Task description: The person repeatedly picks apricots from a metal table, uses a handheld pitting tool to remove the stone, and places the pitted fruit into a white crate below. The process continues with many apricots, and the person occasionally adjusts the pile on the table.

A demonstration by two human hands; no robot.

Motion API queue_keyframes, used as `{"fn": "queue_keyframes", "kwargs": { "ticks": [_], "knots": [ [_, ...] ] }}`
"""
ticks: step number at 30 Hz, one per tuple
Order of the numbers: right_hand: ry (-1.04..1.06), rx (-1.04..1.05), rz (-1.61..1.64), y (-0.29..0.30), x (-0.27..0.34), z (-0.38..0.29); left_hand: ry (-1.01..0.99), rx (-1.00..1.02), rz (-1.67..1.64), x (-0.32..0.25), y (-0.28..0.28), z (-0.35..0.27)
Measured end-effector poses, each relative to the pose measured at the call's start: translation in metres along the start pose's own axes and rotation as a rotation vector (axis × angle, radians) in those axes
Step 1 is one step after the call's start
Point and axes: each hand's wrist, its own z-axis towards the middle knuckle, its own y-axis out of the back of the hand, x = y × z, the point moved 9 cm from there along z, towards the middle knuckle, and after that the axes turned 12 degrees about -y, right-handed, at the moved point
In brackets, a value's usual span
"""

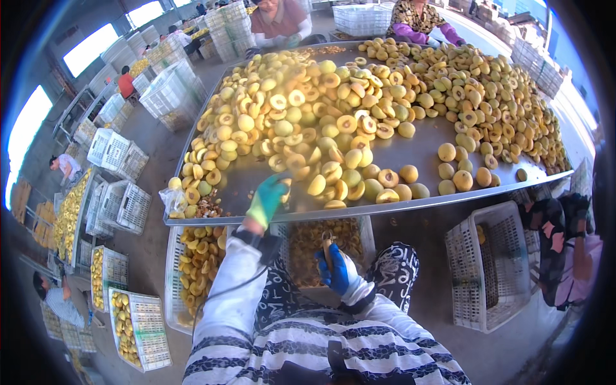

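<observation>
My left hand [266, 201], in a green glove, is over the near edge of the metal table [409, 208]. A blurred piece of yellow stone fruit, apparently a peach half [286, 191], is in its fingers. My right hand [339, 272], in a blue glove, grips the wooden handle of a pitting tool [328, 248] with a metal loop at its tip. Below that tool, between my knees, a white plastic crate [368, 236] contains brown pits and scraps. Heaped on the table are halved yellow peaches [346, 124], many with pits showing.
Left of my legs, a crate [172, 288] holds peach halves. An open crate [500, 269] stands at right, beside a seated person [572, 260]. Two people [279, 24] [418, 24] sit across the table. A clear plastic bag [173, 199] and pit fragments [209, 208] lie at its left corner.
</observation>
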Motion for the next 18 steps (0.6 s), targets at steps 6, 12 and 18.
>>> {"fn": "queue_keyframes", "kwargs": {
  "ticks": [6, 12, 18],
  "knots": [
    [0.136, 0.065, -0.471, -0.068, 0.008, -0.021, -0.103, -0.357, -0.428, 0.024, 0.019, -0.078],
    [0.348, -0.143, -0.605, -0.069, 0.019, -0.018, -0.164, -0.595, -0.281, 0.016, -0.001, -0.112],
    [0.21, -0.156, -0.578, -0.057, 0.009, -0.012, -0.205, -0.549, -0.263, 0.006, -0.016, -0.116]
  ]
}}
